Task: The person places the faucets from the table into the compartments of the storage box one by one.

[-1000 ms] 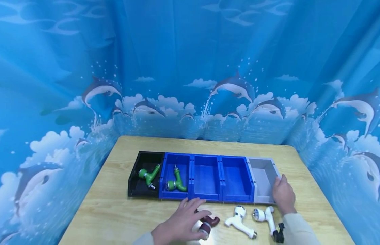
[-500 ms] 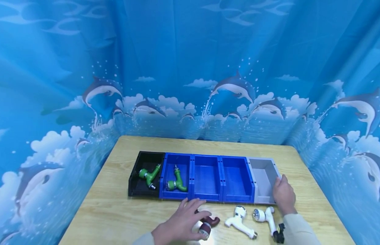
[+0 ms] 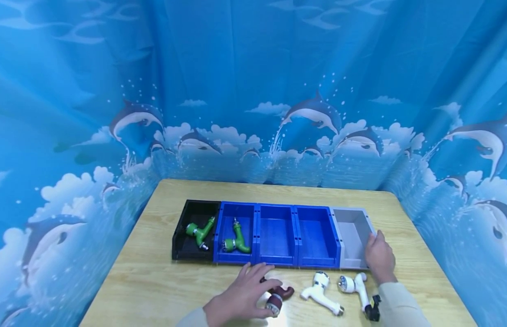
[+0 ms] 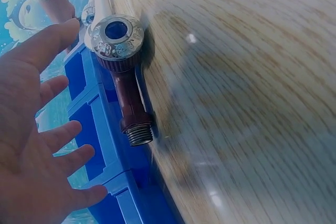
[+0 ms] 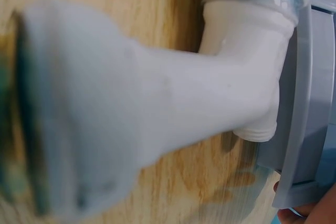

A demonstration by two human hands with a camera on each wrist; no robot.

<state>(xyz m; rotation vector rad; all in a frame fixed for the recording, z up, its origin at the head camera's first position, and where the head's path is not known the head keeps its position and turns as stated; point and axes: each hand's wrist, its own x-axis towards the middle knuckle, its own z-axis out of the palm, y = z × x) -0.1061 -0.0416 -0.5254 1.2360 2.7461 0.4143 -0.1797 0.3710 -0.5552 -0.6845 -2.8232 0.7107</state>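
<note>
In the head view my left hand is spread beside a dark red tap lying on the table. The left wrist view shows this tap's chrome cap and threaded end, with the fingers apart from it. My right hand holds the right wall of the grey bin, thumb at the rim; its fingers are mostly hidden. Just in front of that bin lies a white tap with a black end, seen large in the right wrist view as a white tap body. Another white tap lies left of it.
A row of bins runs across the table. One green tap is in the black bin, another green tap in the left blue bin. Two more blue bins stand before the grey one. A dolphin-print curtain surrounds the table.
</note>
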